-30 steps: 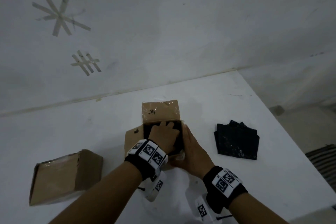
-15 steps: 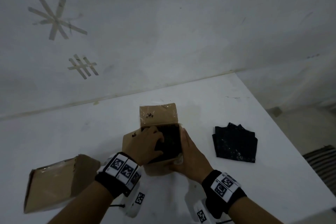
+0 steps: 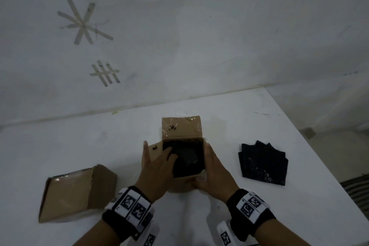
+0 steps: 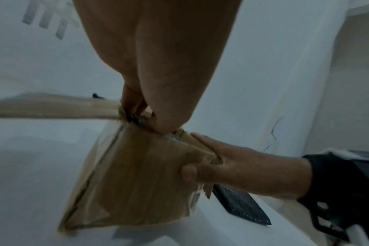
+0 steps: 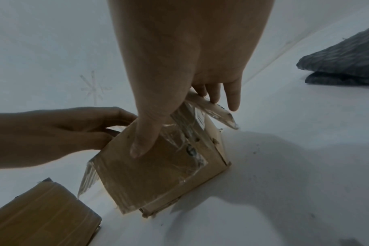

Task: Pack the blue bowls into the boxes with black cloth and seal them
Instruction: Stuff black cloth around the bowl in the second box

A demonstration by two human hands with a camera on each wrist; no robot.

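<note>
An open cardboard box [image 3: 179, 186] stands at the middle of the white table, its far flap [image 3: 181, 129] upright. Black cloth [image 3: 189, 158] fills the inside and bulges roundly; no blue bowl shows. My left hand [image 3: 157, 168] holds the left flap [image 3: 153, 149], thumb outside and fingers over it, reaching the cloth. My right hand [image 3: 213, 173] lies flat against the box's right side. In the right wrist view its thumb [image 5: 141, 141] presses the front wall [image 5: 158, 179] and its fingers [image 5: 232, 98] lie along the taped right flap.
A second cardboard box [image 3: 67, 195] lies on its side at the left. A folded black cloth [image 3: 262, 164] lies to the right of the open box. The table [image 3: 269, 215] ends at a slanting right edge, with floor beyond. A white wall with tape marks rises behind.
My left hand has come up out of the box, where it pressed on the cloth, and moved left onto the left flap. My right hand has stayed against the box.
</note>
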